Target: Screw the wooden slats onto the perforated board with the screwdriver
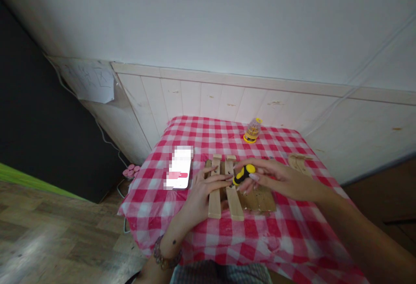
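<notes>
My right hand (273,175) is closed around a small yellow and black screwdriver (243,174), held tip down over two pale wooden slats (234,197). The slats lie across a flat wooden board (260,199) on the red and white checked tablecloth (195,227). My left hand (203,190) rests on the left slat (215,199) with fingers stretched out flat, its fingertips close to the screwdriver's tip. A bead bracelet sits on my left wrist (165,256).
A phone (179,168) lies face up left of the slats. A yellow-based clear case of screwdriver bits (252,130) stands at the table's far side. Another wooden piece (300,161) lies at the right. White panelled wall behind; a cable and pink plug (130,171) hang off the table's left.
</notes>
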`<state>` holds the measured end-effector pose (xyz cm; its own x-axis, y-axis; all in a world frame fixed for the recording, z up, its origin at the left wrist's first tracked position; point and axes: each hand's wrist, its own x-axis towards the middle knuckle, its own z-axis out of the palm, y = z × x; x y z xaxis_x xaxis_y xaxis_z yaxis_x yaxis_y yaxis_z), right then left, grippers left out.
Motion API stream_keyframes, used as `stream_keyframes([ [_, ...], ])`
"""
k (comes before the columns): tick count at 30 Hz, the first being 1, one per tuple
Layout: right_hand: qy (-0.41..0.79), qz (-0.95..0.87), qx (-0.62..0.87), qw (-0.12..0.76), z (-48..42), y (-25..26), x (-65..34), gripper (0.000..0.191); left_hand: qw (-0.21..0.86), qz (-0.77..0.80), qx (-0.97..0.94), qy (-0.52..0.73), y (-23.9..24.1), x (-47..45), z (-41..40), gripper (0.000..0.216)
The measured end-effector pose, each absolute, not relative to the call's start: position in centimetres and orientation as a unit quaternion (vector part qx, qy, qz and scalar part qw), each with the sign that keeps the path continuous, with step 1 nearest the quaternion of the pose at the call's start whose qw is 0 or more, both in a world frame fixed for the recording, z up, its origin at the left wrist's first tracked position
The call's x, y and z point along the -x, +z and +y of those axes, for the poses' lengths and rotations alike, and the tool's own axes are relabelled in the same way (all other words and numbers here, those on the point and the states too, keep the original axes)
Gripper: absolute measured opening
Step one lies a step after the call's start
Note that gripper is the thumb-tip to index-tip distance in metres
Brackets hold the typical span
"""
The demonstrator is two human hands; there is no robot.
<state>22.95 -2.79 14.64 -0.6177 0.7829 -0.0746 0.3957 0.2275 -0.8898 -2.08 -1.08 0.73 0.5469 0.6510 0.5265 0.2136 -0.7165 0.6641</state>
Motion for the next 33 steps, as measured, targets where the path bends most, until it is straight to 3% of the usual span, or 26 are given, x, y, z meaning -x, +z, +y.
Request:
stream_keyframes([
  [8, 0.192, -0.863, 0.375, 0.278, -2.1, 13.6, -20.7, 0.023, 0.272, 0.247, -0.838, 0.404, 1.0, 2.0, -1.2, 0.042],
  [18, 0.224, -0.826, 0.342, 0.389, -2.9, 10.3, -18.0, 0.027, 0.274, 0.273, -0.841, 0.379, 1.8, 1.6, -1.4, 0.038],
  [24, 0.298, -0.832, 0.335, 0.326, -4.2, 9.7, -18.9, 0.05, 0.286, 0.295, -0.84, 0.354, 2.3, 1.5, -1.6, 0.022],
  [33, 0.296, -0.813, 0.343, 0.366, -3.2, 10.4, -20.4, 0.043, 0.283, 0.271, -0.829, 0.399, 1.2, 1.7, -1.4, 0.04],
])
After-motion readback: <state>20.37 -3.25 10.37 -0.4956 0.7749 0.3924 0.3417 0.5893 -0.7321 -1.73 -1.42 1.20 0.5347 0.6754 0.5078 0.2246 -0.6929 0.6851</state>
